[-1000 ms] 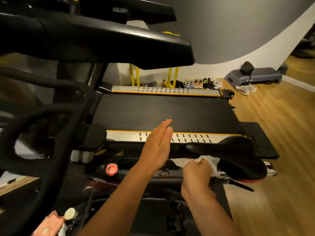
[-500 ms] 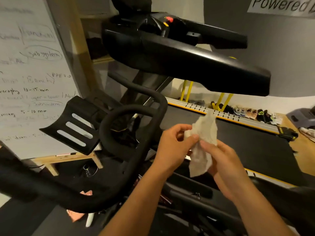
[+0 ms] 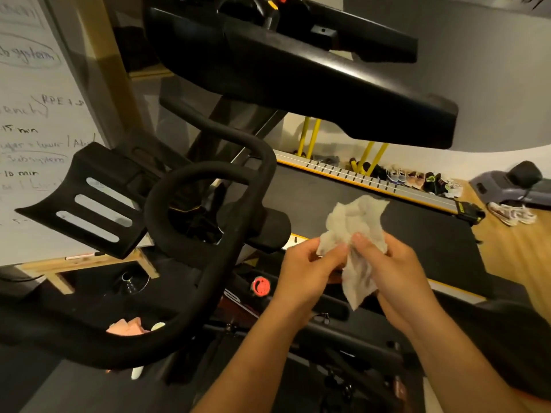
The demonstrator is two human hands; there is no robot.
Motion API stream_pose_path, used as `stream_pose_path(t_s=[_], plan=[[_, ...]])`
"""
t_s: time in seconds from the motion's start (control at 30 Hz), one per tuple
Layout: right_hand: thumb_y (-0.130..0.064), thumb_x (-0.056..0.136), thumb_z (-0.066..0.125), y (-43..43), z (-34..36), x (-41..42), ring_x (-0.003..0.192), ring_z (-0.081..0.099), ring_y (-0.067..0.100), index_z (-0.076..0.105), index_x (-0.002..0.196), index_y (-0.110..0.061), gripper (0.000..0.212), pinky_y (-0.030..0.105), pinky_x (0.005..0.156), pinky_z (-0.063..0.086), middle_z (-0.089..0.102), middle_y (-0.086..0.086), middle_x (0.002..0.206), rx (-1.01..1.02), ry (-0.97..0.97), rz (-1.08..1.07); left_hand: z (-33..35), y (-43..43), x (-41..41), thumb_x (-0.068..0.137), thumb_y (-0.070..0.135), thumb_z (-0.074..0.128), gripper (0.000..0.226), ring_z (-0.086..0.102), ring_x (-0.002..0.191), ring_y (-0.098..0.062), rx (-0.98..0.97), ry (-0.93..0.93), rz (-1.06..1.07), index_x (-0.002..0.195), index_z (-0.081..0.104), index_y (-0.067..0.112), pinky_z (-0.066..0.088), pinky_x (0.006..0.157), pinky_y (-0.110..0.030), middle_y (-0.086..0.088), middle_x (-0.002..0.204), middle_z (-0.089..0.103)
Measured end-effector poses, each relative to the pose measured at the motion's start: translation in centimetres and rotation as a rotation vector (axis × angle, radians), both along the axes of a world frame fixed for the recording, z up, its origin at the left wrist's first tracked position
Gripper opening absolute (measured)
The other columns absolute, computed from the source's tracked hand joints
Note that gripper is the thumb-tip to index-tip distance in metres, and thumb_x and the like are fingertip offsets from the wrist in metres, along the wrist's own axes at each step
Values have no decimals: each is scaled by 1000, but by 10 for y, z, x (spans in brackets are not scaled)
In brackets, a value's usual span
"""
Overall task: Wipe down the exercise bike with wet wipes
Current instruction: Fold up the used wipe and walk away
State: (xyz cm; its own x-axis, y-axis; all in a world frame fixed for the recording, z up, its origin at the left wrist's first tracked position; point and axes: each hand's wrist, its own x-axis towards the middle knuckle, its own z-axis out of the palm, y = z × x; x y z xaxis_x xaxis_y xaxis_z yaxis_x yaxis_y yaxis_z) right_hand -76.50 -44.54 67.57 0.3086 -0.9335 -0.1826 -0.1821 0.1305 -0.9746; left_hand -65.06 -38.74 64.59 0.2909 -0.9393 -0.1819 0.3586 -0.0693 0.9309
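Observation:
A crumpled white wet wipe [image 3: 354, 231] is held up in front of me, above the bike frame. My left hand [image 3: 307, 272] pinches its left edge and my right hand [image 3: 396, 272] pinches its middle from the right. The exercise bike's black looped handlebar [image 3: 208, 222] curves to the left of my hands, with a slotted black tablet holder [image 3: 89, 201] further left. A red resistance knob [image 3: 261, 286] sits on the frame just below my left hand. The saddle's front edge [image 3: 512, 323] shows at the right.
A treadmill stands behind the bike, its black console [image 3: 298, 73] overhanging and its belt [image 3: 402, 222] behind my hands. A whiteboard [image 3: 35, 138] leans at the left. Several shoes [image 3: 417, 178] line the far wall. A pink packet [image 3: 128, 327] lies on the floor under the handlebar.
My right hand lifted the wipe off the saddle and my left hand joined it; both now hold the wipe in front of me. My view swung from the saddle towards the handlebar.

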Motion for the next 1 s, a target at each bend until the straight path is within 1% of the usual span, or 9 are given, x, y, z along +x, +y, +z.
stream_pose_path(t_s=[0.17,0.37,0.43,0.53,0.67,0.77,0.87,0.93,1.0], plan=[[-36,98,50,-3,3,-25,97,71,17,67,108,-21,26,38,85,53,75,0,101,150,-136,-48,4,-14,-3,96,6,55,15,72,94,-27,5,21,95,98,70,7,61,79,-37,-14,98,74],[-23,100,48,-5,14,-91,100,71,24,62,120,-18,25,43,84,55,73,7,110,177,-287,-205,13,-43,-55,93,11,54,20,70,95,-29,64,345,18,106,69,9,57,83,-47,-10,100,74],[-21,100,46,1,15,-128,103,69,26,60,125,-17,28,43,83,55,72,8,113,159,-328,-283,18,-53,-91,92,12,53,18,70,95,-29,78,378,-51,101,69,9,56,86,-49,-8,99,74],[-23,99,48,11,20,-189,101,70,29,61,124,-11,31,41,78,57,71,13,113,109,-336,-416,26,-60,-149,94,19,60,9,70,97,-23,33,189,-265,97,68,15,55,91,-50,-1,96,75],[-44,89,48,34,30,-272,99,71,25,64,116,-17,42,40,79,57,73,9,110,119,-334,-462,34,-69,-237,89,20,70,10,71,93,-22,-81,-119,-484,97,71,15,57,87,-51,-4,95,74],[-25,91,59,53,26,-334,90,73,21,68,106,-16,20,34,72,60,75,5,103,40,-201,-604,33,-66,-315,88,18,71,10,71,83,-19,-108,-137,-557,93,68,10,59,75,-40,-5,87,73],[-12,93,59,69,13,-407,86,73,18,65,106,-22,17,30,66,61,76,-1,96,-7,-185,-803,21,-61,-393,87,15,72,21,68,88,-38,-65,-141,-623,90,59,-1,56,75,-52,-25,94,66],[-15,97,55,78,1,-466,81,74,17,60,109,-26,17,29,60,59,76,0,90,-21,-163,-954,12,-60,-451,84,10,71,19,65,79,-38,-69,-152,-709,89,53,9,55,66,-47,-35,97,59],[-22,99,52,87,-16,-534,79,71,15,51,113,-32,17,30,58,59,71,-2,91,-29,-89,-1119,5,-55,-512,81,2,64,29,64,74,-30,-67,-169,-829,91,49,25,54,62,-37,-33,97,60]])
